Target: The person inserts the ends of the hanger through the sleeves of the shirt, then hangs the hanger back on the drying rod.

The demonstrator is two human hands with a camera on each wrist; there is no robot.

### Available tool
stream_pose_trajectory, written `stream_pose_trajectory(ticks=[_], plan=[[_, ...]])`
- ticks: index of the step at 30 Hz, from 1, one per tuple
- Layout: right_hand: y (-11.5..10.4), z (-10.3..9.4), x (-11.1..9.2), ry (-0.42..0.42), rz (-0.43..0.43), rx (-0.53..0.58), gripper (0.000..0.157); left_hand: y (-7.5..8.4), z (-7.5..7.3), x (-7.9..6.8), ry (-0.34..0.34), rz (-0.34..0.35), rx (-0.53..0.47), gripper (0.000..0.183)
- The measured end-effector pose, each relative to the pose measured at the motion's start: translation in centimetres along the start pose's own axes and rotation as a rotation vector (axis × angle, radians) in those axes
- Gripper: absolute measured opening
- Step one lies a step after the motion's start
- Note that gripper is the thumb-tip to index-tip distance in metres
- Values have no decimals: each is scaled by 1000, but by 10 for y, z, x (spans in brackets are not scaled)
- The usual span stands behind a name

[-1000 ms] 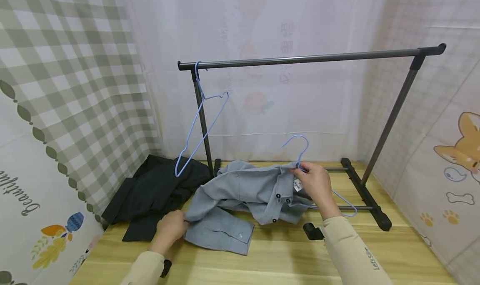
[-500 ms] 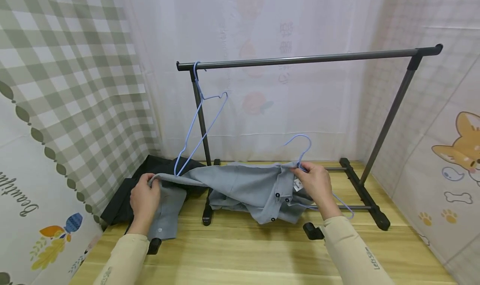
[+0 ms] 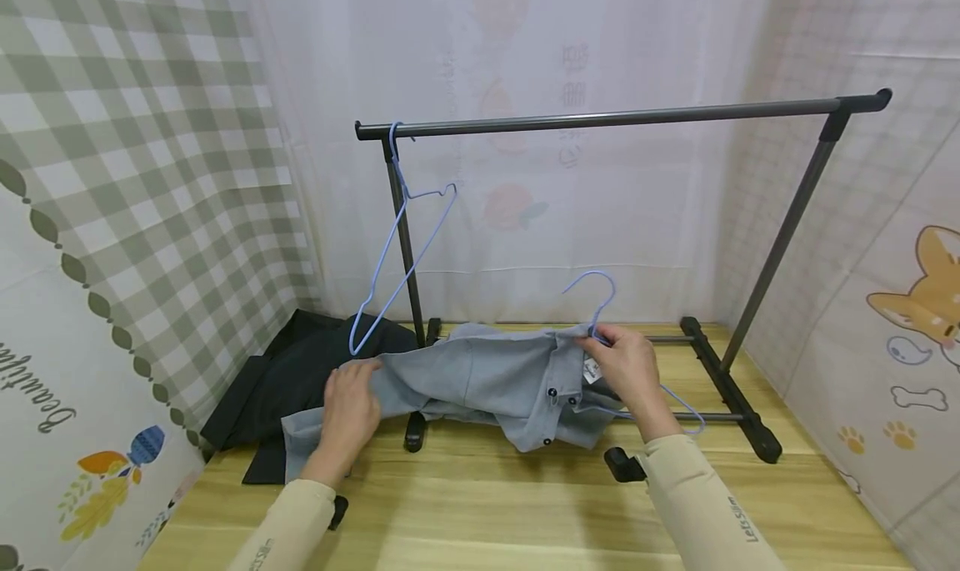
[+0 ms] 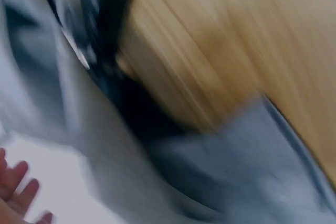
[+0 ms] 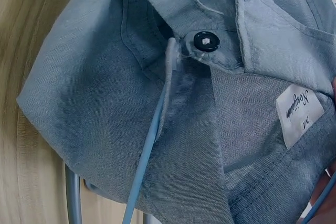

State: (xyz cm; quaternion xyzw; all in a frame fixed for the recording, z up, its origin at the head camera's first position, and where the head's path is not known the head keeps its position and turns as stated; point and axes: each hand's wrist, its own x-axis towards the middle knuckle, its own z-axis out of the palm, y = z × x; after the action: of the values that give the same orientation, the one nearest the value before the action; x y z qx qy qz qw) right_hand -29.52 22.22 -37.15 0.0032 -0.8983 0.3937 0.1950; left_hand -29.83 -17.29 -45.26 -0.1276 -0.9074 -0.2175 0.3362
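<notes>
A grey-blue button-up shirt (image 3: 502, 375) stretches sideways above the table, its dark buttons and white neck label (image 5: 299, 114) showing. My right hand (image 3: 632, 373) pinches its collar together with the neck of a blue wire hanger (image 3: 612, 286). One arm of that hanger runs into the shirt's opening in the right wrist view, and the other end pokes out right of my wrist. My left hand (image 3: 351, 408) lies over the sleeve on the left, fingertips at its upper edge. In the blurred left wrist view its fingers (image 4: 18, 171) are spread and relaxed, apart from the cloth.
A dark rack with a top bar (image 3: 600, 119) stands behind the shirt, its feet on the wooden table (image 3: 487, 513). From the bar's left end hangs another blue hanger (image 3: 386, 242). A black garment (image 3: 315, 379) lies in a heap at the left.
My left hand drew the sleeve out to the left, then came back right along it, and the sleeve's end has sagged. The right hand has kept its hold almost in place.
</notes>
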Motion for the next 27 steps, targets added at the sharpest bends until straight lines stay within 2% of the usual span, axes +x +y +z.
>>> stream_pose_trajectory(ticks=[3,5,8,10,12,15,18,22,24,27], plan=[[-2,2,0,-33,-12,1,18,32,16,9,86,233,-40,29],[-3,4,-1,-53,-34,-2,17,56,24,19,122,343,-75,29],[-4,8,-1,-79,-66,-1,13,91,32,35,114,429,-107,37],[-6,11,-2,-93,-82,5,12,110,36,44,79,463,-110,40],[-8,14,-3,-114,-84,20,11,124,40,52,25,481,-112,35],[-10,17,-4,-145,-79,38,10,136,43,60,-78,462,-119,20],[-12,17,-4,-173,-74,41,12,140,44,66,-203,375,-204,9],[-16,14,0,-219,-70,14,36,138,42,76,-356,234,-375,12],[-18,12,3,-240,-70,-10,45,137,40,81,-401,194,-422,15],[-24,10,8,-256,-72,-17,40,137,37,88,-419,179,-433,17]])
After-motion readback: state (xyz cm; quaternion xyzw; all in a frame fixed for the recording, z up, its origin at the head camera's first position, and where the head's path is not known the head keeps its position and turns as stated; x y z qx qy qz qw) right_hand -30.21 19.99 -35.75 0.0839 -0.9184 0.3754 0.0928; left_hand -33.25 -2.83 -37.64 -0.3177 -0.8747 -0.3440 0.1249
